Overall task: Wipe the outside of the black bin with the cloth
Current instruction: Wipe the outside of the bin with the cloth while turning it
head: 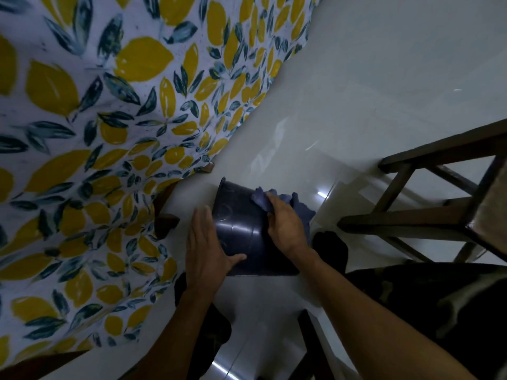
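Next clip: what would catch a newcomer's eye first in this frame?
The lemon-print tablecloth fills the whole left side. At lower centre, the black bin lies tipped over the pale floor, with the left hand flat on its side and the right hand pressing a bluish cloth against it. A dark wooden chair stands right.

Black bin (241,229) showing dark glossy navy-black sheen, faint pale highlights running along its side. Cloth (277,204) appearing muted blue-purple, plain, no print. Tablecloth (82,133) displaying white ground with mustard-yellow lemons and dark teal-blue leaves, repeating all over. Floor (356,91) reading pale grey-white, glossy, catching white glints. Wooden chair (428,215) showing dark brown. Trousers (411,297) wearing dark camouflage blotches, olive and black.
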A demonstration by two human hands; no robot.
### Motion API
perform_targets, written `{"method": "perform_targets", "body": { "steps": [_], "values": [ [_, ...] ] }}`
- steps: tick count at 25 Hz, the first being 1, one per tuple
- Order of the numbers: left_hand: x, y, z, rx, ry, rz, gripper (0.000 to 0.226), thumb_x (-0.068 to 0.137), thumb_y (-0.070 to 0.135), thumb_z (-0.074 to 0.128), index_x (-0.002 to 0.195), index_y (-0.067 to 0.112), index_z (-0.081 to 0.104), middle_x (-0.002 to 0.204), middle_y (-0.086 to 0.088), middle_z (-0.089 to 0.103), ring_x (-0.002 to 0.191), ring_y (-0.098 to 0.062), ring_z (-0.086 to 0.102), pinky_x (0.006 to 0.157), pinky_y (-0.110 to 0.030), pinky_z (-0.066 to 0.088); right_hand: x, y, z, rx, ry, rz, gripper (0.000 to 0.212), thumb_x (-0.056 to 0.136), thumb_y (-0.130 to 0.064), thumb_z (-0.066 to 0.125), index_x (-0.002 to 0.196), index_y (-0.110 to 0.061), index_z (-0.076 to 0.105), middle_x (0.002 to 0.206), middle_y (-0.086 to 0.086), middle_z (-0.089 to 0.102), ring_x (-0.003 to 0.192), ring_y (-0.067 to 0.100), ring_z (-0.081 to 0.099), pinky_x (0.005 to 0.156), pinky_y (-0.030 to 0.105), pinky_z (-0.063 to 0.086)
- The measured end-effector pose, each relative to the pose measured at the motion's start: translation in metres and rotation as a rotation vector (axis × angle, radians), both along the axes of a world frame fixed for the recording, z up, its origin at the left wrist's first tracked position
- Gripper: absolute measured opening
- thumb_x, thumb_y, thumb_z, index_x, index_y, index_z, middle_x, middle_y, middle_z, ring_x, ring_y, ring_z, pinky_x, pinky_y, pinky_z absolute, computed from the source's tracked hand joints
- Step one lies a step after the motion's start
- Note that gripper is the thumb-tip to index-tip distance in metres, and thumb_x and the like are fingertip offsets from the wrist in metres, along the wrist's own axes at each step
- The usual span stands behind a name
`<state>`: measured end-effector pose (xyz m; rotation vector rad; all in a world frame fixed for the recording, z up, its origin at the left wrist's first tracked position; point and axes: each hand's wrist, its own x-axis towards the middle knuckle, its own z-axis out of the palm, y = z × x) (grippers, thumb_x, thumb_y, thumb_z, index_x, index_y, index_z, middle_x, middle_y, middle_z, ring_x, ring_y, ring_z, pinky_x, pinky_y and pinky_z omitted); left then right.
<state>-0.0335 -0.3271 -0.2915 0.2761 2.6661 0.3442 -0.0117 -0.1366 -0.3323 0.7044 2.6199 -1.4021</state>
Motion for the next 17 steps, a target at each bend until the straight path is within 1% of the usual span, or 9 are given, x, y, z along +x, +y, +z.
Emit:
{"method": "perform_targets", "body": {
  "steps": [2,4,6,8,10,12,13,15,17],
  "values": [
    [-0.003,-0.001,0.001,0.074,-0.123,0.21,0.147,0.051,0.05,0.095,0.158,0.025,-0.004,0.158,-0.017,0.035,0.141,-0.036,0.038,0.112,-0.053,0.038,0.004,0.002,-0.004,0.074,-0.098,0.05,0.038,0.097,-0.005,0.051,0.129,-0.022,0.063,0.125,0.014,0.063,0.116,0.031,0.058,0.094,0.029,0.04],
    [-0.005,-0.001,0.0,0.091,-0.138,0.211,0.134,0.053,0.047,0.095,0.156,0.022,0.013,0.148,-0.013,0.048,0.132,-0.035,0.049,0.106,-0.052,0.044,0.005,0.004,-0.011,0.061,-0.116,0.037,0.035,0.095,-0.002,0.051,0.124,-0.011,0.067,0.123,0.016,0.062,0.115,0.033,0.057,0.096,0.035,0.043],
    [-0.005,-0.001,0.001,0.117,-0.087,0.183,0.118,0.052,0.043,0.095,0.149,0.019,0.031,0.144,-0.008,0.052,0.13,-0.03,0.051,0.104,-0.05,0.046,0.004,0.006,-0.009,0.026,-0.084,0.01,0.033,0.093,-0.001,0.051,0.117,-0.011,0.071,0.118,0.016,0.062,0.11,0.033,0.057,0.094,0.037,0.045],
    [-0.006,-0.001,0.005,0.137,-0.042,0.169,0.111,0.053,0.04,0.095,0.145,0.017,0.038,0.141,-0.007,0.052,0.129,-0.029,0.05,0.104,-0.048,0.047,0.001,0.009,-0.005,0.005,-0.074,0.003,0.032,0.094,0.001,0.051,0.115,-0.01,0.072,0.117,0.017,0.063,0.108,0.031,0.058,0.094,0.035,0.046],
    [-0.009,0.0,0.012,0.124,-0.001,0.123,0.11,0.057,0.038,0.095,0.147,0.014,0.037,0.142,-0.01,0.05,0.131,-0.03,0.048,0.106,-0.046,0.045,0.001,0.01,0.0,-0.021,-0.005,-0.045,0.031,0.092,0.007,0.052,0.11,-0.005,0.074,0.112,0.019,0.067,0.103,0.025,0.061,0.094,0.018,0.044],
    [-0.012,0.002,0.021,0.086,0.02,0.057,0.109,0.062,0.037,0.093,0.15,0.014,0.033,0.146,-0.012,0.046,0.136,-0.031,0.043,0.108,-0.044,0.043,-0.001,0.01,0.005,-0.074,0.067,-0.131,0.031,0.092,0.011,0.052,0.105,-0.004,0.075,0.108,0.016,0.072,0.099,0.02,0.065,0.089,0.001,0.036],
    [-0.014,0.004,0.025,0.065,0.024,0.018,0.11,0.064,0.037,0.092,0.152,0.015,0.03,0.148,-0.011,0.045,0.138,-0.031,0.04,0.108,-0.044,0.042,-0.002,0.01,0.007,-0.091,0.053,-0.153,0.032,0.094,0.008,0.051,0.106,-0.009,0.076,0.109,0.011,0.073,0.099,0.019,0.065,0.088,0.003,0.037],
    [-0.015,0.005,0.033,0.018,0.066,-0.082,0.108,0.068,0.036,0.09,0.153,0.015,0.028,0.144,-0.011,0.047,0.135,-0.031,0.041,0.105,-0.044,0.045,-0.003,0.01,0.012,-0.14,-0.012,-0.187,0.033,0.097,0.001,0.049,0.107,-0.018,0.074,0.107,0.003,0.073,0.097,0.017,0.065,0.087,0.016,0.044],
    [-0.014,0.005,0.038,-0.048,0.159,-0.225,0.106,0.066,0.034,0.091,0.15,0.014,0.029,0.131,-0.01,0.054,0.121,-0.031,0.05,0.093,-0.043,0.052,-0.004,0.013,0.019,-0.195,-0.025,-0.282,0.029,0.099,-0.005,0.048,0.106,-0.021,0.072,0.103,-0.001,0.072,0.092,0.016,0.065,0.083,0.024,0.05]
  ]
}}
